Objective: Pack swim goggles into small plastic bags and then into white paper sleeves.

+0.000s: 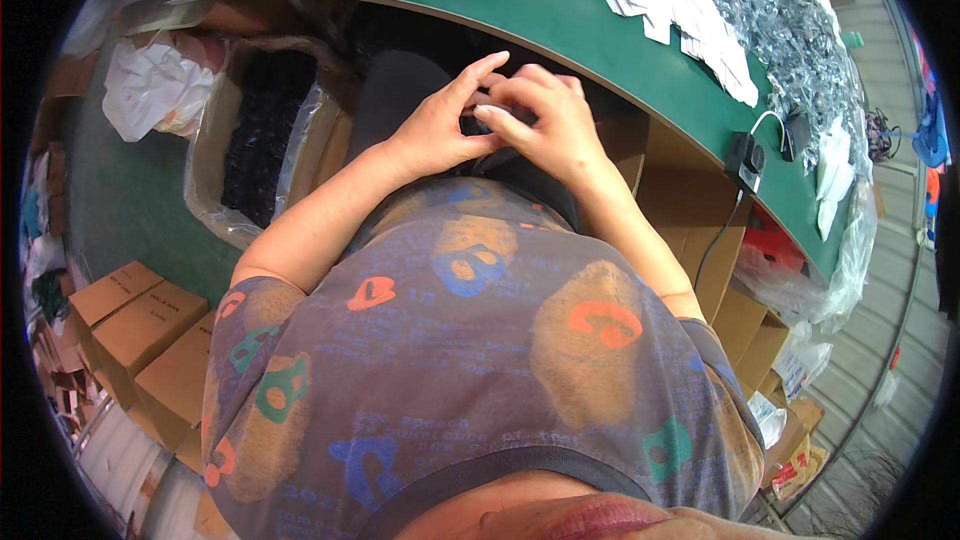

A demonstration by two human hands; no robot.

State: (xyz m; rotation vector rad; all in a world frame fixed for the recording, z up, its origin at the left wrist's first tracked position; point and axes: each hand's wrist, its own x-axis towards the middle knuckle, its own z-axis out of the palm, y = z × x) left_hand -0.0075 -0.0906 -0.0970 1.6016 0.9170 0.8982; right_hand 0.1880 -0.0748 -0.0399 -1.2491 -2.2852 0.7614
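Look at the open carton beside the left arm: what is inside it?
Inside the carton lies a heap of black pieces, too small to identify, with clear plastic along its sides. The heap covers the bottom and anything deeper.

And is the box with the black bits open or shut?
Open: nothing covers the top of the box, so you can see the black bits inside.
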